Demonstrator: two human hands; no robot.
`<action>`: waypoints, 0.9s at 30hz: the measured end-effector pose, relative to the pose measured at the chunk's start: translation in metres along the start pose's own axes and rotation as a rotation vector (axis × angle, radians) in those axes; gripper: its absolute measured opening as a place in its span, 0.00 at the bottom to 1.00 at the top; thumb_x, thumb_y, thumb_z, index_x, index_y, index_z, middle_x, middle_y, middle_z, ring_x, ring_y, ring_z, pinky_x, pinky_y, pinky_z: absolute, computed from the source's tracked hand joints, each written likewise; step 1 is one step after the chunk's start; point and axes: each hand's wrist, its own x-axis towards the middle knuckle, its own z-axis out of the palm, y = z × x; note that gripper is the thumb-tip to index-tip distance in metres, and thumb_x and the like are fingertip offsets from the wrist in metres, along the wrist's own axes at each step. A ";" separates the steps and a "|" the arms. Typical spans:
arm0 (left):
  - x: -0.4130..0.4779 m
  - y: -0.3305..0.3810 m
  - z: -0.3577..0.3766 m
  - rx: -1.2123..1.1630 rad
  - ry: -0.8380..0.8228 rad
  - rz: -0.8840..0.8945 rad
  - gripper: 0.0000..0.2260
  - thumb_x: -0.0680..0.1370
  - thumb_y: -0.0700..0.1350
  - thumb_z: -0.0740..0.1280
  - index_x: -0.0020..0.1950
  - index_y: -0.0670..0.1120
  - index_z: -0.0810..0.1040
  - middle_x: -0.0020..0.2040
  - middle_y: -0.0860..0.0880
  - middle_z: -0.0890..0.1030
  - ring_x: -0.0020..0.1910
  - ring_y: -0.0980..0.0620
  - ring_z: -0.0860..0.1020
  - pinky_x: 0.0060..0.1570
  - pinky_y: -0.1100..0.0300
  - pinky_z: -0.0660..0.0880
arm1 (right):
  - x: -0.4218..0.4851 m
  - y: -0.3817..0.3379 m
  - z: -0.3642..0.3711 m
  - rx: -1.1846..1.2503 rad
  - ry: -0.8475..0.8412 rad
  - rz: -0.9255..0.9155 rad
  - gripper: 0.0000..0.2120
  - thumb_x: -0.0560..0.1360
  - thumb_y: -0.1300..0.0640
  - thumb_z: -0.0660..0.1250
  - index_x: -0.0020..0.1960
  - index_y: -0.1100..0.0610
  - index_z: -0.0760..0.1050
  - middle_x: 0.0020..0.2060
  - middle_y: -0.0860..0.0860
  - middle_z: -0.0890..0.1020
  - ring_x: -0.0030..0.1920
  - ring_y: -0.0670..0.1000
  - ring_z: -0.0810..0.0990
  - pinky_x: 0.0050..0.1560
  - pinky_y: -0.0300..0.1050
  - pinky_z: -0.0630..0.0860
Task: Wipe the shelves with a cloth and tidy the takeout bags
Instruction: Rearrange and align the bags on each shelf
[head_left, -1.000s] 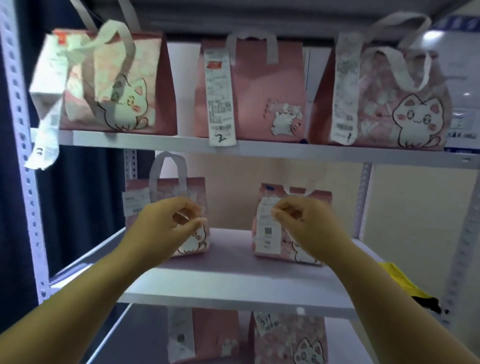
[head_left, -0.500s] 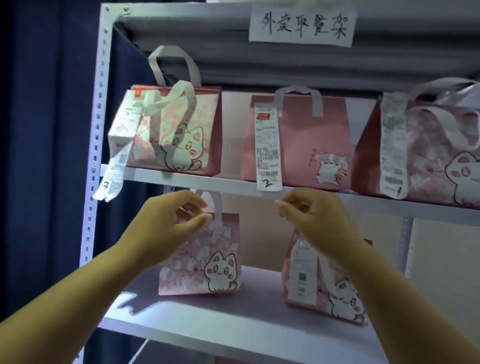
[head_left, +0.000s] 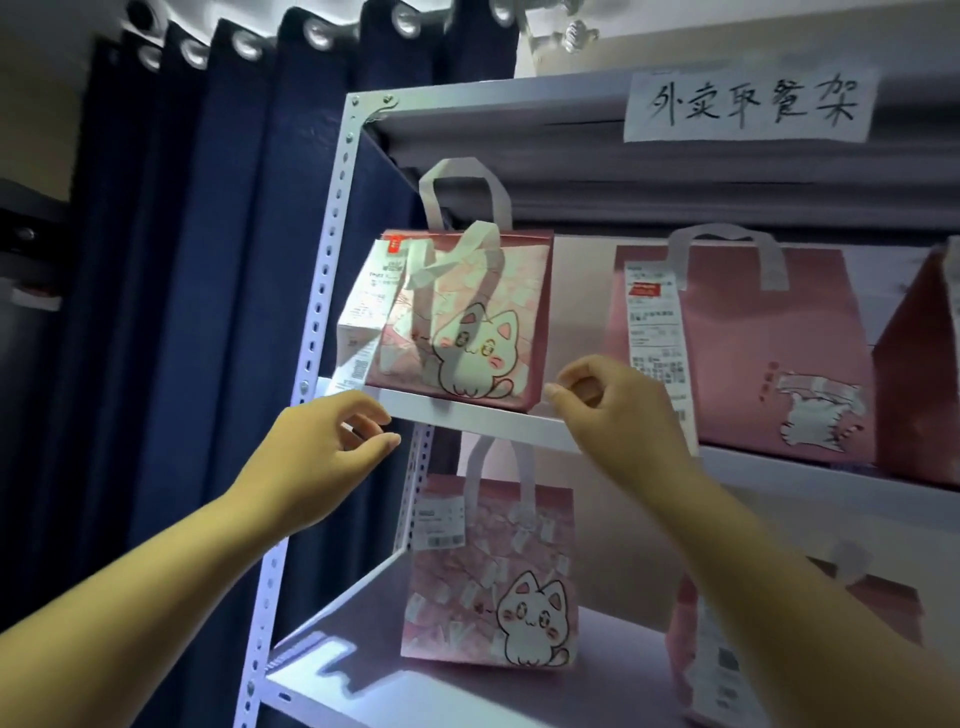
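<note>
A pink cat-print takeout bag (head_left: 467, 332) stands at the left end of the upper shelf (head_left: 483, 418), a long receipt hanging off its left side. My left hand (head_left: 322, 457) hovers just below and left of it, fingers loosely curled, holding nothing. My right hand (head_left: 618, 415) is raised at the shelf's front edge to the bag's right, fingers curled, empty. A plain pink bag (head_left: 748, 353) with a receipt stands behind my right hand. On the lower shelf (head_left: 363, 686) a smaller cat bag (head_left: 493, 577) stands upright. No cloth is in view.
A white perforated shelf post (head_left: 317, 322) runs down the left side, with a dark blue curtain (head_left: 197, 260) behind it. A handwritten paper sign (head_left: 748, 106) is stuck on the top rail. More pink bags sit at the far right of both shelves.
The view has swung up and left. Both hands rose from the lower-shelf bags to the upper shelf's front edge, either side of the left cat bag.
</note>
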 end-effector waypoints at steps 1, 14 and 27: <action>0.007 -0.008 -0.003 0.012 -0.001 0.001 0.04 0.71 0.53 0.70 0.42 0.58 0.77 0.38 0.58 0.80 0.37 0.64 0.78 0.35 0.67 0.71 | 0.009 -0.003 0.009 0.001 0.009 0.021 0.11 0.74 0.50 0.67 0.53 0.55 0.76 0.40 0.45 0.78 0.41 0.46 0.78 0.38 0.38 0.74; 0.124 -0.099 -0.019 0.094 0.006 0.071 0.19 0.77 0.49 0.64 0.66 0.46 0.70 0.62 0.47 0.75 0.57 0.53 0.74 0.55 0.60 0.67 | 0.090 0.005 0.087 -0.062 0.073 0.408 0.11 0.77 0.49 0.61 0.50 0.57 0.73 0.47 0.52 0.79 0.41 0.51 0.77 0.36 0.44 0.72; 0.141 -0.085 0.005 -0.150 -0.067 0.064 0.14 0.80 0.51 0.58 0.64 0.53 0.72 0.57 0.53 0.79 0.51 0.54 0.75 0.47 0.57 0.69 | 0.071 0.002 0.058 -0.061 0.204 0.418 0.07 0.77 0.54 0.62 0.43 0.57 0.72 0.35 0.48 0.76 0.33 0.46 0.73 0.29 0.40 0.65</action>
